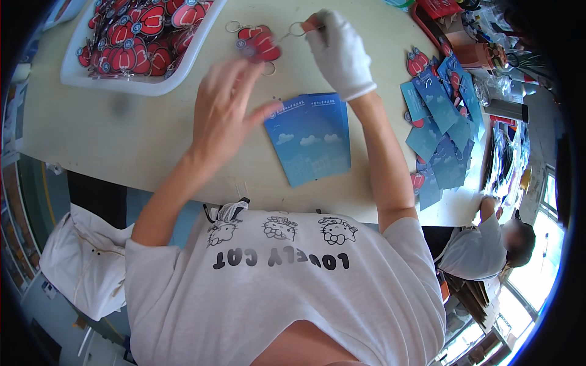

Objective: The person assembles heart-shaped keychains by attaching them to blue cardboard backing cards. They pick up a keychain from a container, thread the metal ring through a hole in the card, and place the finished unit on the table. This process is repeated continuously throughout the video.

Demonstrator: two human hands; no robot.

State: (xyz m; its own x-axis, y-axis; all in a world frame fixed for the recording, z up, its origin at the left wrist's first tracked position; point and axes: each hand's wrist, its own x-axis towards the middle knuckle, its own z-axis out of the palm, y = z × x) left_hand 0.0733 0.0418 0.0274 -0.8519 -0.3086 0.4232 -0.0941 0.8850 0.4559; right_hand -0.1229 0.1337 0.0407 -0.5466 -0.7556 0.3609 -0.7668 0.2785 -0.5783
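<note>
My right hand point(340, 58), in a white glove that leaves the fingertips bare, pinches the metal ring point(296, 29) of a red keychain. Its red, flower-like pendant point(264, 47) is smeared by motion and hangs to the left, over or beside another red keychain point(245, 33) on the table. My bare left hand point(224, 104) is just below the pendants, blurred, with thumb and fingers apart; whether a fingertip touches a pendant I cannot tell. Between my forearms lies a stack of blue cards point(311, 137) printed with white clouds.
A white plastic bin point(168, 85) full of red keychains stands at the far left of the table point(134, 146). On the right is a loose pile of blue cards point(442, 113) with keychains. Behind it are a potted plant point(488, 56) and plastic bags. Another person point(479, 250) sits at the right.
</note>
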